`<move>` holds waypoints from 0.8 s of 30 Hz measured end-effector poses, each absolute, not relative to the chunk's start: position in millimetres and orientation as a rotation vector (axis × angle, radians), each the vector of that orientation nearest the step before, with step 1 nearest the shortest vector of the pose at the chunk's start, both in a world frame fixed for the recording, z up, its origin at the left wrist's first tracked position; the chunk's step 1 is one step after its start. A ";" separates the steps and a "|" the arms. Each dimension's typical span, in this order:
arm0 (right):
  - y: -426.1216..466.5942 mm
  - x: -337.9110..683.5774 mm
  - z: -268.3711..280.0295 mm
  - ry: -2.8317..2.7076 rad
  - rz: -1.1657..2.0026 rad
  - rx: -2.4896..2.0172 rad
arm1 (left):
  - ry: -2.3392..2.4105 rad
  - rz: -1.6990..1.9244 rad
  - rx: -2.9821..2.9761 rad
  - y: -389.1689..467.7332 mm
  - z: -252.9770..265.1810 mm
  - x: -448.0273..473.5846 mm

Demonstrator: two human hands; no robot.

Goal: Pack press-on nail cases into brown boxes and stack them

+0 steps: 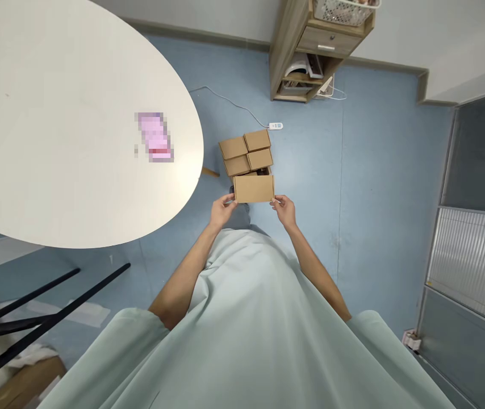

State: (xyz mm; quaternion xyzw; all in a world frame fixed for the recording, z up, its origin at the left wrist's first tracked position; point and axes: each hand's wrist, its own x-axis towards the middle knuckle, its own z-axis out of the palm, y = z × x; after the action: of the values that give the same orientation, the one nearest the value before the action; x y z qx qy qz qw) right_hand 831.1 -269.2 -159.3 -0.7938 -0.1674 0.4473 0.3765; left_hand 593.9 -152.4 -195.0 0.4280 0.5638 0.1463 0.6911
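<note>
Between my two hands is a flat brown cardboard box (254,188), its long side running left to right. My left hand (222,210) pinches its near left corner, and my right hand (284,209) pinches the near right corner. Just beyond it, several similar cardboard boxes (234,147) sit close together in two rows. The held box covers the near part of this group, so I cannot tell whether it rests on anything. A dark gap shows between the held box and the group at the right.
A white rounded table (76,199) fills the left, with a blurred pink item (156,136) on it. Beyond the boxes, a white power strip (275,126) and its cable lie on the blue floor (310,159). A wooden cabinet (285,45) stands at the wall; black metal legs (55,318) are lower left.
</note>
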 end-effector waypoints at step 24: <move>-110.4 872.6 -336.3 -1.316 1.451 -2.313 | 1.865 0.161 1.018 -96.6 -350.0 641.3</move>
State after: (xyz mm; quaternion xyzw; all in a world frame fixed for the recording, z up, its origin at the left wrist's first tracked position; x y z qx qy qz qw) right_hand 872.6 -110.4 -336.3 -0.7618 -0.4336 0.4780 0.0552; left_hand 641.3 -96.6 -350.0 0.4179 0.7659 0.0660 0.4842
